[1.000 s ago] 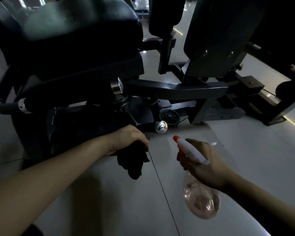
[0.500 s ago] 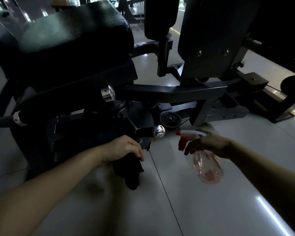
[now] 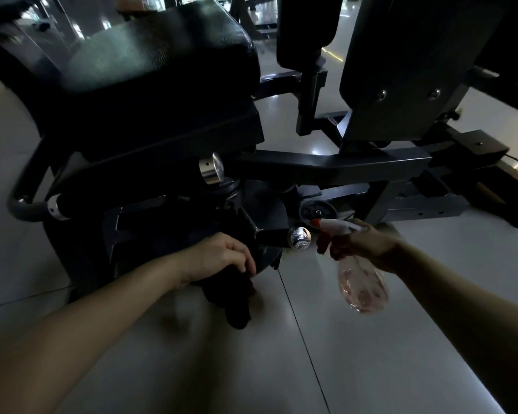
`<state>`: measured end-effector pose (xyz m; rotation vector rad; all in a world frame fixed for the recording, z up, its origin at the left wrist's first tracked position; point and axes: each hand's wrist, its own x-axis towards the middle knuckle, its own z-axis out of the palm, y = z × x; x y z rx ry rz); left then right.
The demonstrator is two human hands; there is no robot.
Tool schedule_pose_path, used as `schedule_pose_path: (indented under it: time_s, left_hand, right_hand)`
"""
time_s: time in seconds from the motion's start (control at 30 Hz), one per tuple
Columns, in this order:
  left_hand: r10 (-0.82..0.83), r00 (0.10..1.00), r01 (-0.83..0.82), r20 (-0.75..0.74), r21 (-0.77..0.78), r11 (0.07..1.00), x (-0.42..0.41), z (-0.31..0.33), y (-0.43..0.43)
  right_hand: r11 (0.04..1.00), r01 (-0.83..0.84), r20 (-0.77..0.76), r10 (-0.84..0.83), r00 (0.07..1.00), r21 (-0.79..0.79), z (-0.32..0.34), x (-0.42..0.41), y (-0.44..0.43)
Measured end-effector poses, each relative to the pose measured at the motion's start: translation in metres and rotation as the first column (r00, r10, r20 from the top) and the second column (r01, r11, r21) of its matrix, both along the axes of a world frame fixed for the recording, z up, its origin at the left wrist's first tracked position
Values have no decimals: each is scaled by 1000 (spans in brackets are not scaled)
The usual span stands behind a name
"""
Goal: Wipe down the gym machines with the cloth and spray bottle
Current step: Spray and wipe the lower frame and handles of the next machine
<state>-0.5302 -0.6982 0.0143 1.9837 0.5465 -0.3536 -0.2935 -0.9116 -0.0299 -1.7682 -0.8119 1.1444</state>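
Note:
A black gym machine fills the upper view, with a padded seat [image 3: 162, 55] at the left and a dark frame beam [image 3: 326, 167] across the middle. My left hand [image 3: 219, 256] grips a dark cloth [image 3: 234, 297] low against the machine's base, and the cloth hangs below my fingers. My right hand [image 3: 362, 245] holds a clear spray bottle [image 3: 361, 286] with a white head and red nozzle. The nozzle points left at a chrome knob [image 3: 299, 238] on a short black lever.
An upright back pad [image 3: 401, 70] stands at the right, with a smaller pad [image 3: 305, 25] behind it. A curved grey handle [image 3: 27, 204] juts out at the left. Glossy grey floor tiles [image 3: 356, 354] spread in front. More frame parts [image 3: 473, 174] lie at the right.
My right hand has risen and turned the spray bottle so its nozzle points left at the chrome knob. My left hand with the cloth has stayed by the machine's base.

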Motion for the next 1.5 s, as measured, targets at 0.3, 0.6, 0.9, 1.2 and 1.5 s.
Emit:
schedule_pose_path:
  time_s: [0.3, 0.6, 0.9, 1.2, 1.5]
  left_hand:
    - [61, 998, -61, -4, 57, 996, -3, 0, 7]
    - [55, 998, -50, -33, 131, 990, 5, -15, 2]
    - [-45, 996, 51, -82, 80, 995, 18, -25, -13]
    - [-16, 995, 20, -95, 35, 999, 21, -24, -22]
    - [-39, 991, 43, -127, 23, 999, 7, -14, -18]
  right_hand:
    - [996, 46, 2, -47, 999, 81, -15, -8, 12]
    - [992, -77, 28, 81, 996, -99, -19, -26, -10]
    - [993, -101, -115, 108, 987, 69, 25, -17, -44]
    - [983, -181, -79, 181, 980, 3, 28, -31, -46]
    - [840, -121, 545, 446, 710, -529, -46, -88, -39]
